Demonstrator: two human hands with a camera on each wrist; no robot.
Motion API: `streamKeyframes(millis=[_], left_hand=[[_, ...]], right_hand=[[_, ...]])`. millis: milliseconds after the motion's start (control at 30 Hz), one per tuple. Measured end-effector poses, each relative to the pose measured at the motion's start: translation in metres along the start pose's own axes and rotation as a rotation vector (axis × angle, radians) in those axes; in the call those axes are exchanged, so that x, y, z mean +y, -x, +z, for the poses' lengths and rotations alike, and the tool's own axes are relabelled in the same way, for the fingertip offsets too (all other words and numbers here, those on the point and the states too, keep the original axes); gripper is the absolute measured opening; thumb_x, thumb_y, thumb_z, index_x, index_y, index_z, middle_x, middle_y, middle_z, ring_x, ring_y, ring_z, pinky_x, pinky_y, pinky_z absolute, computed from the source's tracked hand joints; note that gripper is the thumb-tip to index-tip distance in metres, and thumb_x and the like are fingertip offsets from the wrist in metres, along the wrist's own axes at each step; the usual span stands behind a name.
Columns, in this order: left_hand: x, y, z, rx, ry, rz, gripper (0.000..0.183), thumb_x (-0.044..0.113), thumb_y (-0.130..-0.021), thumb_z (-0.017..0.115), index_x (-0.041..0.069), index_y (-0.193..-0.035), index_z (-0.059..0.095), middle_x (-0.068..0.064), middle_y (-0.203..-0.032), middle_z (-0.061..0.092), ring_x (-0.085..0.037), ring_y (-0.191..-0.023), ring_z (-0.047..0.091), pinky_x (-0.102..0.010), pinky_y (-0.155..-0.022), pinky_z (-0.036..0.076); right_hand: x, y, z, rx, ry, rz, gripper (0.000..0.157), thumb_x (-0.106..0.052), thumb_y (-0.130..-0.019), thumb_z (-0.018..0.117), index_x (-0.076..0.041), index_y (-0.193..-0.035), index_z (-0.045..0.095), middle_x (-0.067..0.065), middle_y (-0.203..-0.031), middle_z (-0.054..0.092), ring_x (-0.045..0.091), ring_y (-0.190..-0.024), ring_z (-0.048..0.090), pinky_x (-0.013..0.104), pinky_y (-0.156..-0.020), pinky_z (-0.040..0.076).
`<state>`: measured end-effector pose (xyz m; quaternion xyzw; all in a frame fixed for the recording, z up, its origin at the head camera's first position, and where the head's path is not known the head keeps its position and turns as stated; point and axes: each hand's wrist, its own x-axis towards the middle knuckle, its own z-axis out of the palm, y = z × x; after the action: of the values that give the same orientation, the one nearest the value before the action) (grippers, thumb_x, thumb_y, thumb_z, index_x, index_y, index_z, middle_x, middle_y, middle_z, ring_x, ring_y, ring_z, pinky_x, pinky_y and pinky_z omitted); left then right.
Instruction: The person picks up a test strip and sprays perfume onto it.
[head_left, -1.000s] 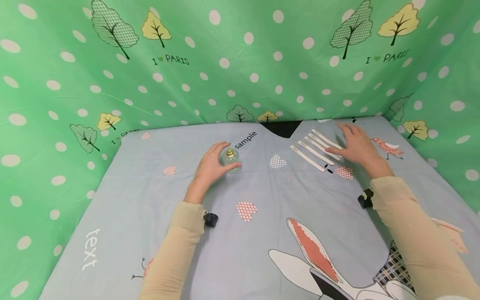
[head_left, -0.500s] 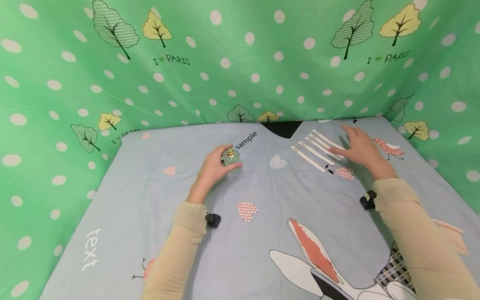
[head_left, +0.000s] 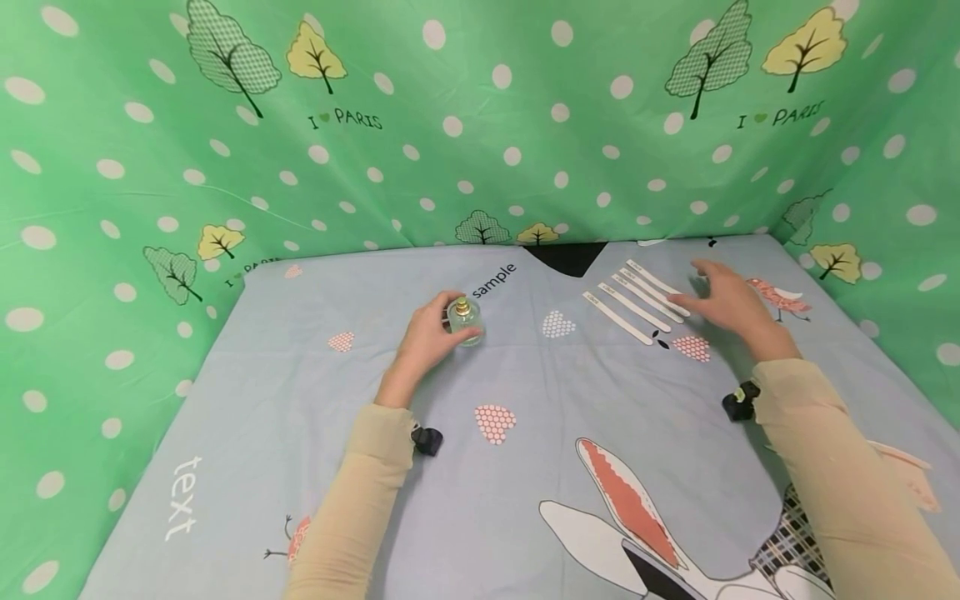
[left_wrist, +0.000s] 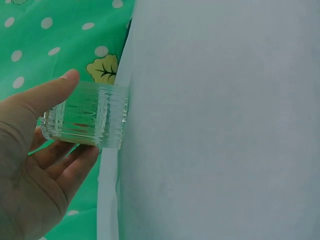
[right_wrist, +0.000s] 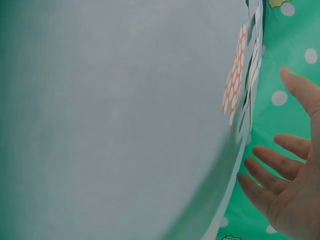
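In the head view, a clear ribbed glass perfume bottle (head_left: pixel 467 322) with a gold spray neck stands upright on the cloth, left of the printed word "sample". My left hand (head_left: pixel 429 340) holds it from the left, thumb on the near side and fingers on the far side; the left wrist view shows the thumb and fingertips against the ribbed glass (left_wrist: pixel 87 115). Several white paper strips (head_left: pixel 637 302) with small print at their far ends lie fanned out toward the right. Just beside their near ends hovers my right hand (head_left: pixel 731 304), its fingers spread and holding nothing.
A grey-blue printed cloth (head_left: pixel 570 383) covers the table, with hearts, a bird and a rabbit drawn on it. Green polka-dot fabric (head_left: pixel 420 167) hangs behind and at both sides. Each wrist carries a small black camera, such as the left one (head_left: pixel 427 440).
My left hand has drawn in closer round the bottle, which stays at about the same spot. My right hand has shifted slightly right, away from the strips, its fingers a little more bent.
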<state>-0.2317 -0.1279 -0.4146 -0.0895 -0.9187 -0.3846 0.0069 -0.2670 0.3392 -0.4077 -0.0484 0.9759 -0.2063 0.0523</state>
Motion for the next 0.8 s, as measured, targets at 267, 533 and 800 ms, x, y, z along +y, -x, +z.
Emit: streamKeyframes(millis=[267,533,800], left_hand=[[-0.001,0.001,0.000,-0.001,0.021,-0.013,0.068,0.029,-0.083,0.082,0.008,-0.139,0.051,-0.015,-0.138,0.060,-0.034,-0.120,0.063,-0.043,-0.104,0.054],[-0.001,0.000,0.001,-0.001,0.027,-0.021,0.067,0.027,-0.083,0.082,0.009,-0.140,0.051,-0.015,-0.140,0.058,-0.035,-0.122,0.062,-0.043,-0.104,0.053],[-0.001,0.001,0.001,-0.006,0.036,-0.028,0.066,0.026,-0.084,0.081,0.009,-0.140,0.050,-0.016,-0.141,0.058,-0.036,-0.123,0.062,-0.044,-0.105,0.053]], right_hand=[[0.005,0.001,0.002,0.016,-0.057,0.023,0.093,-0.057,-0.095,0.057,0.008,-0.152,0.025,0.039,-0.144,0.040,0.055,-0.130,0.041,0.070,-0.106,0.036],[0.007,0.004,0.001,0.025,-0.160,0.057,0.084,-0.054,-0.098,0.054,0.010,-0.147,0.034,0.036,-0.141,0.046,0.053,-0.127,0.045,0.067,-0.103,0.041],[0.012,0.006,0.003,0.052,-0.187,0.065,0.075,-0.052,-0.097,0.057,0.010,-0.139,0.047,0.036,-0.132,0.054,0.050,-0.121,0.050,0.065,-0.099,0.044]])
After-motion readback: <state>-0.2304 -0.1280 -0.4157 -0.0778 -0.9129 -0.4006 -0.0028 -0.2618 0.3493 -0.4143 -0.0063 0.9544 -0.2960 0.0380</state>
